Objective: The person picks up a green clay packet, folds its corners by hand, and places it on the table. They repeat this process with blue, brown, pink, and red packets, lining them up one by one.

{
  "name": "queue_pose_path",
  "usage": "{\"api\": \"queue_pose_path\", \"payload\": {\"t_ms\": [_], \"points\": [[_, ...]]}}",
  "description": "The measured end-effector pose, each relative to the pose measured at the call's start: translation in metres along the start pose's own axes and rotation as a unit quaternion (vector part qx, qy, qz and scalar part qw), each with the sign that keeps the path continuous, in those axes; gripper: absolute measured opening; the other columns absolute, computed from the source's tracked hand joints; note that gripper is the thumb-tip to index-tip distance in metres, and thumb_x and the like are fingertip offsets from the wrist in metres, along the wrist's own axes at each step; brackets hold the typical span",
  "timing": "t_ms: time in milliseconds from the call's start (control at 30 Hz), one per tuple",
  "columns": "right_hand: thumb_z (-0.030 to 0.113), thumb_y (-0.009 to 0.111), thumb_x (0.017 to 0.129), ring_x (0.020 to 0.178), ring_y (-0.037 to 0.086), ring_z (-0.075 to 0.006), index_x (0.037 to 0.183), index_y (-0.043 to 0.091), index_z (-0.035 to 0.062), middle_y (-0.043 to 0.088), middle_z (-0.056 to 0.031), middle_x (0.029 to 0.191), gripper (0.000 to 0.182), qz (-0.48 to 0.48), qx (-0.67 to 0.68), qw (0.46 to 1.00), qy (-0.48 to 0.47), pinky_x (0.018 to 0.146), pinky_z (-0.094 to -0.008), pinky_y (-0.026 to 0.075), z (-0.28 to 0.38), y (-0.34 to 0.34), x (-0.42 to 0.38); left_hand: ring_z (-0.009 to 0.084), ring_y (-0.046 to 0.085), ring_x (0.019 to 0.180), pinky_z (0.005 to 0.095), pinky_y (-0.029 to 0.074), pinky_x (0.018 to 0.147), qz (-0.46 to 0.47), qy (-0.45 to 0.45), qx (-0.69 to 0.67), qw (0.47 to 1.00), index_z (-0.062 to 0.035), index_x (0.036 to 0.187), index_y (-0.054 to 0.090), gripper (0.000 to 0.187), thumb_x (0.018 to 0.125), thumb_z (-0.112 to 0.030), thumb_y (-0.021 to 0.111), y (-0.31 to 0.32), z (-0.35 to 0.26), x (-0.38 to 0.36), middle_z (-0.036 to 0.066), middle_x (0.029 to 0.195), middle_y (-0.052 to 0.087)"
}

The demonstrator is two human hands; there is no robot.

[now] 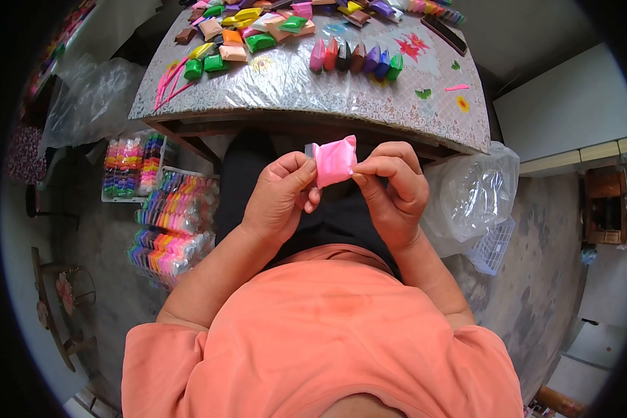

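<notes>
A small pink packet [336,161], soft and wrapped in shiny film, is held up between my two hands above my lap. My left hand [280,191] grips its left edge between thumb and fingers, where a grey strip shows. At the packet's lower right corner, my right hand [395,188] pinches with thumb and forefinger. On the table beyond stands a row of upright coloured packets [359,59], pink through green. A heap of mixed coloured packets [258,31] lies at the far left of the table.
The table [258,90] has a lace-pattern cover with its front edge just beyond my hands. Pink strips [171,87] and a dark phone-like slab [444,35] lie on it. Bundled packets [171,223] stand at left; a clear plastic bag [474,191] and white basket [493,247] are at right.
</notes>
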State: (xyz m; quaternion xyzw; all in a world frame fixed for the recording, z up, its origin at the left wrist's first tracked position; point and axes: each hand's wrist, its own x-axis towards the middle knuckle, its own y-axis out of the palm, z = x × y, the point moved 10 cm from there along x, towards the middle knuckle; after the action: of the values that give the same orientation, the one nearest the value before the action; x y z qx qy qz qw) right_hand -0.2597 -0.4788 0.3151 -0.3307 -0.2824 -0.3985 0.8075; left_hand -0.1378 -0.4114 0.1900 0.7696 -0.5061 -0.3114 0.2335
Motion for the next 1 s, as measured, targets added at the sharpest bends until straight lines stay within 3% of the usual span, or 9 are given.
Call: {"api": "queue_pose_path", "payload": {"t_ms": [267, 400, 533, 600, 700, 900, 1000], "points": [[0.002, 0.068, 0.084, 0.073, 0.050, -0.0151, 0.085, 0.060, 0.0043, 0.054, -0.0056, 0.084, 0.008, 0.002, 0.083, 0.993, 0.079, 0.063, -0.0257, 0.041, -0.018, -0.002, -0.004, 0.0077, 0.055, 0.055, 0.0201, 0.041, 0.048, -0.032, -0.005, -0.037, 0.999, -0.0104, 0.082, 0.056, 0.018, 0.093, -0.022, 0.064, -0.027, 0.019, 0.006, 0.001, 0.069, 0.059], [0.011, 0.075, 0.081, 0.083, 0.051, -0.0155, 0.105, 0.066, 0.0039, 0.055, -0.0056, 0.098, 0.026, -0.013, 0.112, 0.989, 0.091, 0.075, -0.0250, 0.043, -0.030, -0.006, -0.011, 0.0077, 0.054, 0.055, 0.0210, 0.042, 0.048, 0.002, -0.017, -0.039, 0.999, -0.0109, 0.082, 0.056, 0.019, 0.093, -0.023, 0.065, -0.010, 0.012, 0.005, 0.001, 0.070, 0.059], [0.013, 0.081, 0.074, 0.095, 0.052, -0.0171, 0.116, 0.067, 0.0046, 0.055, -0.0056, 0.104, 0.045, 0.039, 0.098, 0.992, 0.074, 0.084, -0.0276, 0.044, -0.024, 0.009, -0.009, 0.0085, 0.056, 0.058, 0.0214, 0.044, 0.051, 0.028, -0.028, -0.038, 0.998, -0.0107, 0.085, 0.057, 0.017, 0.094, -0.024, 0.064, -0.005, 0.015, 0.007, 0.001, 0.072, 0.060], [0.013, 0.082, 0.072, 0.098, 0.052, -0.0173, 0.115, 0.068, 0.0047, 0.055, -0.0050, 0.104, 0.046, 0.028, 0.106, 0.991, 0.082, 0.086, -0.0280, 0.043, -0.029, 0.009, -0.012, 0.0091, 0.059, 0.063, 0.0218, 0.047, 0.055, 0.063, -0.032, -0.040, 0.997, -0.0105, 0.086, 0.057, 0.017, 0.094, -0.024, 0.063, 0.002, 0.016, 0.005, 0.002, 0.076, 0.062], [0.011, 0.082, 0.072, 0.098, 0.052, -0.0172, 0.114, 0.069, 0.0049, 0.055, -0.0045, 0.103, 0.045, 0.023, 0.109, 0.990, 0.089, 0.086, -0.0277, 0.043, -0.032, 0.010, -0.015, 0.0107, 0.063, 0.074, 0.0254, 0.054, 0.065, -0.003, -0.024, -0.057, 0.998, -0.0094, 0.088, 0.058, 0.015, 0.096, -0.023, 0.060, 0.005, 0.015, 0.004, 0.003, 0.086, 0.064], [0.008, 0.081, 0.072, 0.094, 0.052, -0.0165, 0.109, 0.071, 0.0056, 0.056, -0.0034, 0.098, 0.038, 0.011, 0.094, 0.992, 0.083, 0.081, -0.0273, 0.044, -0.030, 0.007, -0.015, 0.0158, 0.067, 0.088, 0.0324, 0.059, 0.080, 0.047, -0.049, -0.121, 0.990, -0.0069, 0.091, 0.058, 0.013, 0.097, -0.018, 0.058, 0.010, 0.021, 0.006, 0.006, 0.096, 0.066], [0.006, 0.080, 0.072, 0.089, 0.052, -0.0161, 0.104, 0.073, 0.0067, 0.056, -0.0027, 0.094, 0.033, 0.006, 0.063, 0.996, 0.062, 0.075, -0.0268, 0.044, -0.026, 0.004, -0.014, 0.0185, 0.068, 0.093, 0.0303, 0.060, 0.076, 0.070, -0.042, -0.167, 0.983, -0.0044, 0.110, 0.057, 0.016, 0.096, -0.014, 0.057, 0.009, 0.023, 0.008, 0.010, 0.107, 0.066]]}}
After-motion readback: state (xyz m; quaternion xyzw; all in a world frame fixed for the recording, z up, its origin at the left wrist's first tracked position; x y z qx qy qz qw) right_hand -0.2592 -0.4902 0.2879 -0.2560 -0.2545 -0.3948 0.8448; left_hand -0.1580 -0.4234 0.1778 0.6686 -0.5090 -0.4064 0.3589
